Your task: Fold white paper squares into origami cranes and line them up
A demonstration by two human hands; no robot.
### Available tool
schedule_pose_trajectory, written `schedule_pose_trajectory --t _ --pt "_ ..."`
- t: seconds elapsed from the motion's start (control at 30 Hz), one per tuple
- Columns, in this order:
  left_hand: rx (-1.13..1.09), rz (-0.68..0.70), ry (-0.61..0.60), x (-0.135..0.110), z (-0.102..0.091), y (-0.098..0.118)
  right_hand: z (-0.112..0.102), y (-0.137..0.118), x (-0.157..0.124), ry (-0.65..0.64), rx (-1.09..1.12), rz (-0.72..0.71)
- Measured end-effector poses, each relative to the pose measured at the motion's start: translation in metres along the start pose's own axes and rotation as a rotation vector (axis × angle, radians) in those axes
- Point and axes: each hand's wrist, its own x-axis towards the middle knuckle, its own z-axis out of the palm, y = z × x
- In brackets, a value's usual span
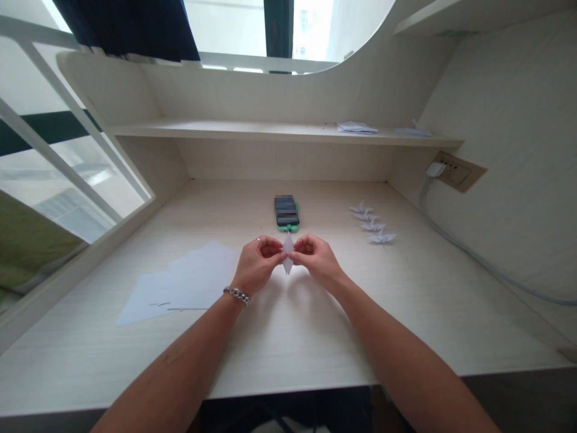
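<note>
A small diamond of folded white paper (288, 254) is held upright above the middle of the desk. My left hand (258, 257) pinches its left side between thumb and fingers; a ring and a chain bracelet are on this hand and wrist. On the opposite side, my right hand (317, 257) pinches the same paper. Just beyond the paper lies a phone (286, 211) with a green edge, its screen blurred. To the right, several white folded paper cranes (382, 237) stand in a slanting row.
Loose white paper sheets (189, 282) overlap on the left of the desk (433, 325). A shelf (252, 130) at the back bears a folded paper stack (356, 127). From a wall socket (460, 171) at right, a white cable (487, 264) runs along the wall.
</note>
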Motion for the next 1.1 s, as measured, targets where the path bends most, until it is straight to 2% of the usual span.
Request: schedule_pose_trajectory --t 0.23,0.43,0.63,0.8,0.87,1.1 --pt "0.002 -0.001 0.047 -0.002 0.001 0.003 0.006 -0.002 -0.002 0.05 0.009 -0.079" --pt "-0.014 0.014 0.099 -0.002 0.002 0.003 0.007 -0.004 -0.002 0.032 0.143 0.035" --pt "-0.212 -0.05 -0.006 0.0 -0.001 0.002 0.002 -0.01 -0.002 0.003 0.285 0.095" --pt "-0.184 -0.103 -0.25 -0.002 -0.002 0.002 0.004 -0.019 -0.008 -0.082 0.35 0.176" --pt "-0.189 -0.101 -0.282 -0.003 -0.001 0.003 0.006 -0.019 -0.01 -0.088 0.356 0.187" --pt "-0.097 -0.06 -0.137 -0.001 0.0 0.004 0.003 -0.008 -0.003 -0.042 0.196 0.124"
